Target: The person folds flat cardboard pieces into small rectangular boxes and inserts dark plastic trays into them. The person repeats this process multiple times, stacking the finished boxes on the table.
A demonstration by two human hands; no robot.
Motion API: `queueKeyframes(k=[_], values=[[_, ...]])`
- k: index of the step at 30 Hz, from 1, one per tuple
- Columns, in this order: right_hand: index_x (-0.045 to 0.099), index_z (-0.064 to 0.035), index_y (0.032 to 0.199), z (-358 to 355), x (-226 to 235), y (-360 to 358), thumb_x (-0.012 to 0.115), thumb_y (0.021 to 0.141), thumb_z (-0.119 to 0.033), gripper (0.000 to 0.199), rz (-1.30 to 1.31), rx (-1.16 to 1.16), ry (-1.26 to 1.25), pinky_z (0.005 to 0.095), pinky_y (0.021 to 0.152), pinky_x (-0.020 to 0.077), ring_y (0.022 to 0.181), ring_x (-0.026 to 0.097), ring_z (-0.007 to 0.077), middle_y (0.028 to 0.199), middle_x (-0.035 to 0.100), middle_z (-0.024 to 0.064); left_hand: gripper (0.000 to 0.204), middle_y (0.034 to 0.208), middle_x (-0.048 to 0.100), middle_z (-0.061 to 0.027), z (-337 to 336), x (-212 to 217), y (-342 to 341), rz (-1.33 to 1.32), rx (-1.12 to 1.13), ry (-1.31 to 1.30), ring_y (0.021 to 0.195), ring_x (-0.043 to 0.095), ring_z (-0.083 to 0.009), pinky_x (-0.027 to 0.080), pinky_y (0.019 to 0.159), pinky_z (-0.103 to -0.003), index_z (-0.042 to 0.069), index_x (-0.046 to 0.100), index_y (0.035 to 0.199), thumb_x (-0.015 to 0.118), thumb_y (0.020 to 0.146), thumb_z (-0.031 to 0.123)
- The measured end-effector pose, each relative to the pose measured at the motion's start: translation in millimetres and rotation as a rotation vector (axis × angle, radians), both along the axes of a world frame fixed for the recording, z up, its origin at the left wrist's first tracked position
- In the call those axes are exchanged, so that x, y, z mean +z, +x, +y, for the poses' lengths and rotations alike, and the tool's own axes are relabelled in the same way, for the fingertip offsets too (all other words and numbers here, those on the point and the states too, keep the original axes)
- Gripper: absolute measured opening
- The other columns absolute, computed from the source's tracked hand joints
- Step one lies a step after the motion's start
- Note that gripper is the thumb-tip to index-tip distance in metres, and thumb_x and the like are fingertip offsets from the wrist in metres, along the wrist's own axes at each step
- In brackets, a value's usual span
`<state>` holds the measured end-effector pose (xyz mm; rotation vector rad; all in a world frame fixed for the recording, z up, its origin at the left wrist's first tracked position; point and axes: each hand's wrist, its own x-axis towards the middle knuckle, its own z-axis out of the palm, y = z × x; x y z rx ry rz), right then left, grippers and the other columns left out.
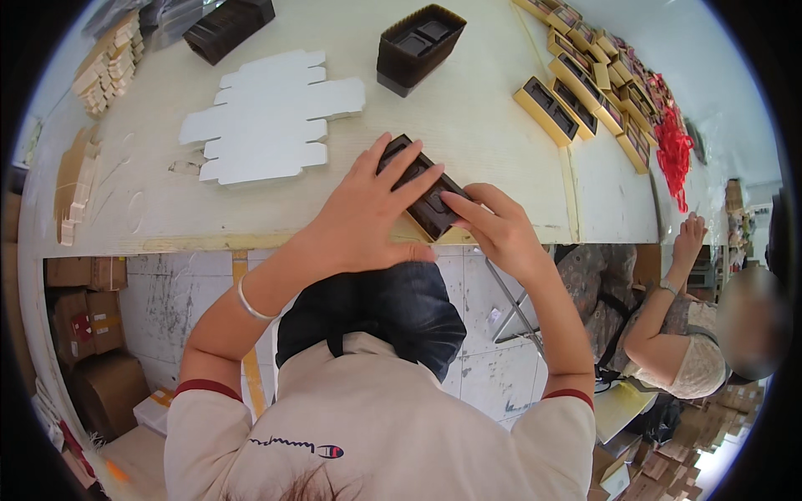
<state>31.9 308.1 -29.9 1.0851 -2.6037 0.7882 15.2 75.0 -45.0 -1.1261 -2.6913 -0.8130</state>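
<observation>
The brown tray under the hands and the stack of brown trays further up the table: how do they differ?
The brown tray lies single and flat inside a gold box at the table edge, with the left hand and right hand on it. The stack of brown trays stands tall, untouched and unboxed. Both are dark brown with square compartments.

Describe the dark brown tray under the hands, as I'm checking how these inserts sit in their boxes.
The dark brown moulded plastic tray is long and narrow, with recessed compartments visible between the fingers. It lies diagonally near the front edge of the pale wooden table, seated in a gold-edged box base. The left hand presses flat over its upper part; the right hand touches its lower right end with fingertips. The compartments look empty.
</observation>
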Motion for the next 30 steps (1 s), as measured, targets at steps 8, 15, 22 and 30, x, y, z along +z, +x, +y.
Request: queueKeyframes(k=[8, 15, 22, 30], values=[[0.063, -0.0011, 0.112, -2.4, 12.4, -9.8, 0.067, 0.078, -0.016, 0.037, -0.239, 0.086, 0.038, 0.0368, 0.072, 0.0506, 0.083, 0.060, 0.0293, 0.095, 0.060, 0.0126, 0.075, 0.147, 0.035, -0.0150, 5.5, -0.7, -4.8, 0.054, 0.022, -0.033, 0.134, 0.027, -0.0452, 0.030, 0.108, -0.053, 0.017, 0.047, 0.139, 0.071, 0.075, 0.048], [0.052, 0.0034, 0.126, -24.4, -28.0, 25.4, 0.069, 0.077, -0.043, 0.070, 0.072, -0.126, 0.029, 0.0455, 0.100, 0.0401, 0.118, 0.049, 0.0380, 0.133, 0.045, 0.0239, 0.081, 0.153, 0.028, -0.0140, -0.2, 5.9, -2.4, 0.138, -0.081, -0.282, 0.142, 0.020, -0.0343, 0.010, 0.113, -0.058, 0.006, 0.041, 0.141, 0.053, 0.083, 0.062], [0.059, -0.0058, 0.117, -44.5, -41.6, 31.8, 0.069, 0.082, -0.032, 0.045, 0.081, -0.269, -0.006, 0.0515, 0.103, 0.0348, 0.119, 0.048, 0.0348, 0.133, 0.044, 0.0235, 0.061, 0.150, 0.034, -0.0098, -15.2, 4.8, -7.8, -0.030, -0.229, -0.161, 0.141, 0.026, -0.0318, 0.008, 0.113, -0.059, 0.009, 0.041, 0.142, 0.045, 0.094, 0.047], [0.060, -0.0095, 0.119, -38.1, -36.9, 31.8, 0.070, 0.079, -0.029, 0.045, 0.151, -0.290, 0.073, 0.0502, 0.102, 0.0346, 0.115, 0.049, 0.0342, 0.129, 0.047, 0.0221, 0.058, 0.143, 0.044, -0.0099, -8.8, 7.8, 13.7, 0.167, -0.172, -0.127, 0.138, 0.032, -0.0320, 0.015, 0.112, -0.057, 0.005, 0.050, 0.134, 0.052, 0.092, 0.044]])
